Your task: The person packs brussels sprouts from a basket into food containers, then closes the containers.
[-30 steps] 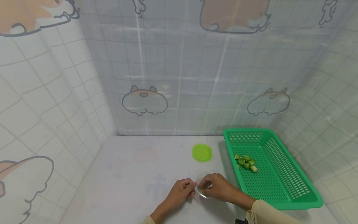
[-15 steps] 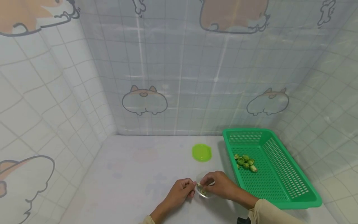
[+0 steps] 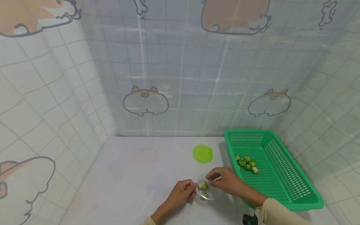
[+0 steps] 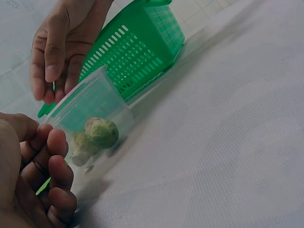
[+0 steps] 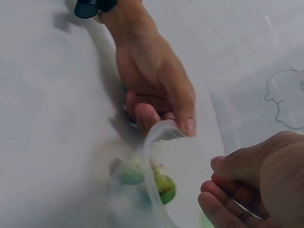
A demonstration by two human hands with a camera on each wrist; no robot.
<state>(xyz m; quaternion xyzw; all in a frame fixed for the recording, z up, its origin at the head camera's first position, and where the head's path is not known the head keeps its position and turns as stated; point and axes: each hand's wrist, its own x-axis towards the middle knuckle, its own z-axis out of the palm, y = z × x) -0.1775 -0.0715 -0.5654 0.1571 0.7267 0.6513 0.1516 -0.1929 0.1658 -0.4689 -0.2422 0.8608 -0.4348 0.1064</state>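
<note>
A clear plastic bowl stands on the table with two Brussels sprouts inside; the left wrist view shows the sprouts through its wall. My left hand pinches the bowl's rim at its left side between thumb and curled fingers, also in the right wrist view, where that hand grips the rim. Over the right part of the bowl is my right hand, its fingers loosely bent with nothing between them. In the left wrist view the right hand hangs just above the rim.
At the right stands a green perforated basket with several Brussels sprouts near its left wall. A light green lid lies flat on the table behind the bowl. Patterned sheeting surrounds the table's back and sides.
My right hand has let go of a sprout in the bowl and moved up and to the right. Both sprouts now show plainly. The left hand stays at the rim.
</note>
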